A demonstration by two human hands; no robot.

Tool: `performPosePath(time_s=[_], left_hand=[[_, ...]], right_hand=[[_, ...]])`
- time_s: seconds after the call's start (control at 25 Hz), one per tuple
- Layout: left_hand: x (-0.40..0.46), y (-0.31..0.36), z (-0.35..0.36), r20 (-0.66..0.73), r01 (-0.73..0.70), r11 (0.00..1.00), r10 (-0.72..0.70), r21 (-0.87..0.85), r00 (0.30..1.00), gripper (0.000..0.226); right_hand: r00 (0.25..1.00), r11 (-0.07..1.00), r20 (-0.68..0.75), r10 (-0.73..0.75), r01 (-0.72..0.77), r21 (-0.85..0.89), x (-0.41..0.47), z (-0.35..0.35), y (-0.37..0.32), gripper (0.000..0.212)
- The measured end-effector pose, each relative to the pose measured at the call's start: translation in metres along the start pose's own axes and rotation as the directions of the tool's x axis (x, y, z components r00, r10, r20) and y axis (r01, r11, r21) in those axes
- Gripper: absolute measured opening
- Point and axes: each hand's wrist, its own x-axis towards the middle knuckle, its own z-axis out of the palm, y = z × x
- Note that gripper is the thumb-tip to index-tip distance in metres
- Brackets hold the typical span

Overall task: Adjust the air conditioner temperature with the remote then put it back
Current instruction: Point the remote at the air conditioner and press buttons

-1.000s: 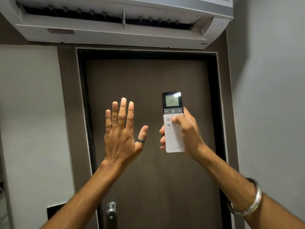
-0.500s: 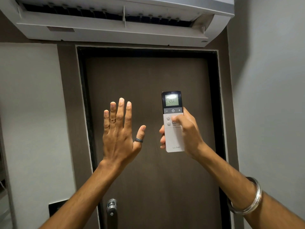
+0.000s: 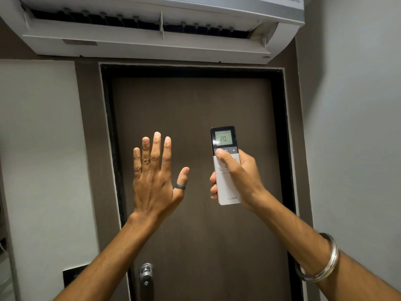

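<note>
My right hand [image 3: 239, 177] holds a slim white remote [image 3: 227, 187] upright, pointed at the white air conditioner [image 3: 152, 40] mounted above the door, its flap open. The remote's dark top has a lit screen reading 20. My thumb rests on the left button of the row just under the screen, beside the power and plus buttons. My left hand [image 3: 155, 179] is raised to the left of the remote, palm away, fingers straight and spread, holding nothing. It wears a dark ring on the thumb.
A dark brown door [image 3: 195, 118] in a black frame fills the middle, with a metal handle [image 3: 146, 276] low down. Grey walls stand at both sides, the right one close. A black switch plate [image 3: 72, 276] sits low on the left wall.
My right thumb has slid up from the white lower buttons to the left button under the screen. The view has tilted slightly. My left hand stays raised and open.
</note>
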Motion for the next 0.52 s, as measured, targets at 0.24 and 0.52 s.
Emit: performPosePath(time_s=[0.24, 0.52], left_hand=[[-0.0015, 0.0, -0.0015, 0.01, 0.003, 1.0, -0.003, -0.007, 1.0, 0.082], [-0.0004, 0.0025, -0.002, 0.012, 0.001, 1.0, -0.001, -0.012, 1.0, 0.082]], right_hand=[[0.999, 1.0, -0.013, 0.029, -0.029, 0.004, -0.0045, -0.0026, 0.0016, 0.027], [1.0, 1.0, -0.015, -0.011, 0.011, 0.005, -0.0052, -0.0019, -0.0004, 0.027]])
